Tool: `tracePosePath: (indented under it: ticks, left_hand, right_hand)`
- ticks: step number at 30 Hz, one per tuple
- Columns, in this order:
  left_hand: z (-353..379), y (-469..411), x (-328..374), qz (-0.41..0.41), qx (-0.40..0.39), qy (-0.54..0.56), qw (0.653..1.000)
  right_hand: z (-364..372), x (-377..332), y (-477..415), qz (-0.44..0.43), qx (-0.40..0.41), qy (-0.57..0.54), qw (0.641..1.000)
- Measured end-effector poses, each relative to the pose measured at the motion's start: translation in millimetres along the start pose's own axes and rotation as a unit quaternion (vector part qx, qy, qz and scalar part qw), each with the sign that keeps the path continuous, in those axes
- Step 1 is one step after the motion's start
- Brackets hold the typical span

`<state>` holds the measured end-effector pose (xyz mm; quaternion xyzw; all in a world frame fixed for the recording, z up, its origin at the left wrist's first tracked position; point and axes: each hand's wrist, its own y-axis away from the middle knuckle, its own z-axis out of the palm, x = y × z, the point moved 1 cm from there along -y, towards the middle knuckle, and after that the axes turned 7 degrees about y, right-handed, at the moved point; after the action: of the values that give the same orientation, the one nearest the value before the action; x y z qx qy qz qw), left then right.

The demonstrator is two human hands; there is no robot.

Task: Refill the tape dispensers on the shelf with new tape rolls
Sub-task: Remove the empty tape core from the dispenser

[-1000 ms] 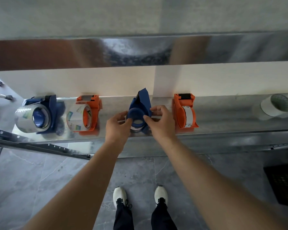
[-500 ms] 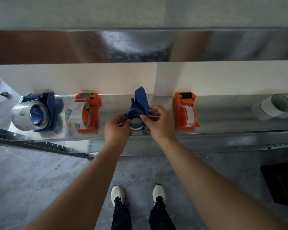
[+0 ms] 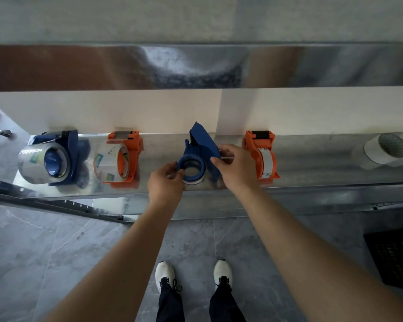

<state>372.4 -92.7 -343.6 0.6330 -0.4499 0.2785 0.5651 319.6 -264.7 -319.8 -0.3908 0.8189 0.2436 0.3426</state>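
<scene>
A blue plastic tape dispenser (image 3: 201, 141) stands in the middle of the shiny metal shelf (image 3: 312, 163), near its front edge. The left hand (image 3: 165, 182) pinches the rim of its round blue hub (image 3: 191, 162) with bent fingers and thumb. Under the hub sits a thin whitish ring (image 3: 192, 180), likely an almost used-up roll. The right hand (image 3: 237, 168) holds the flat right side of the dispenser, fingers curled over its edge.

Just right of that dispenser is an orange dispenser with a narrow roll (image 3: 263, 149). To its left is an orange dispenser with a fat clear roll (image 3: 126, 156), and further left a big blue dispenser with a wide clear roll (image 3: 68, 154). Far to its right lie white tape rolls (image 3: 382, 151).

The dispenser looks like hard, stiff, light plastic. It may slide on the smooth metal, so one hand should steady the flat side. The cutting end at the back may be sharp, so keep off it. The ring should come off by its rim.
</scene>
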Motion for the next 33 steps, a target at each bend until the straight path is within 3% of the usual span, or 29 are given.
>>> tracePosePath:
  ticks: [2,5,8,15,20,33]
  left_hand:
    - [-0.5,0.1,2.5,0.003,0.001,-0.001,1.000]
    - [-1.4,1.5,7.3,0.007,0.004,-0.004,1.000]
    - [-2.4,2.3,11.6,0.009,0.002,-0.003,1.000]
    - [-5.7,4.8,21.8,0.025,-0.001,-0.022,0.999]
    - [-2.0,1.1,20.8,-0.031,-0.021,0.020,0.999]
    - [-5.9,17.7,44.0,-0.056,-0.003,0.122,0.991]
  right_hand:
    - [0.1,-4.8,3.7,-0.017,0.021,0.025,0.999]
    - [-0.2,-20.9,12.3,-0.127,0.064,0.095,0.985]
    - [6.6,-41.4,20.8,-0.174,0.012,0.126,0.977]
    - [26.5,-49.3,16.8,-0.067,-0.123,0.218,0.966]
    - [37.9,-47.7,13.4,-0.017,-0.170,0.229,0.958]
    - [36.6,-57.1,14.1,0.000,-0.153,0.199,0.968]
